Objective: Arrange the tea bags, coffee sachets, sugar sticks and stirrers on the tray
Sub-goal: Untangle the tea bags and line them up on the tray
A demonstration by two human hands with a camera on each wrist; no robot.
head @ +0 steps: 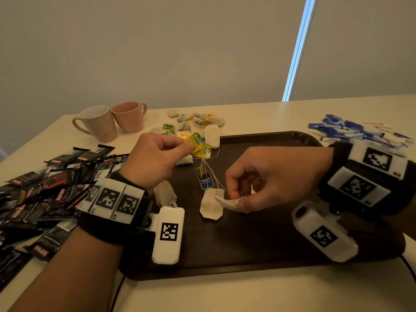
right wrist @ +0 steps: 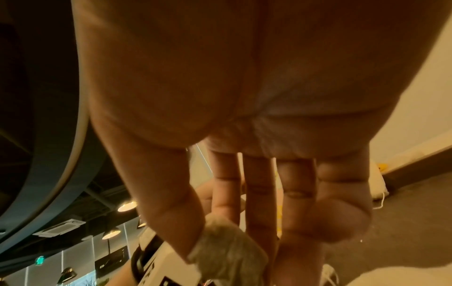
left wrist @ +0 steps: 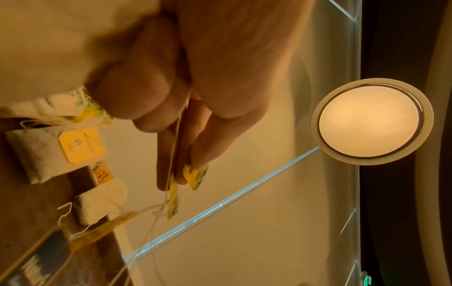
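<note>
Low in the head view sits the dark brown plastic tray (head: pixel 258 239) on the white table (head: pixel 247 296). Just above centre, the right hand (head: pixel 270 176) pinches a white paper tea bag (head: pixel 227 202) between thumb and forefinger, touching a second pale tea bag (head: pixel 210 207) that hangs on tangled strings under a blue tag (head: pixel 205 181). Left of centre, the left hand (head: pixel 155 158) pinches yellow-green paper tags (head: pixel 198 144), fingers curled round them; the left wrist view shows the strings running down from that pinch. At the left edge, a heap of black coffee sachets (head: pixel 45 188) lies beside the tray. Further up, loose tea bags (head: pixel 198 121) are piled past the tray's far rim. At the right edge lie blue-and-white sugar sticks (head: pixel 351 131). Upper left stand two pink ceramic mugs (head: pixel 112 121), touching.
</note>
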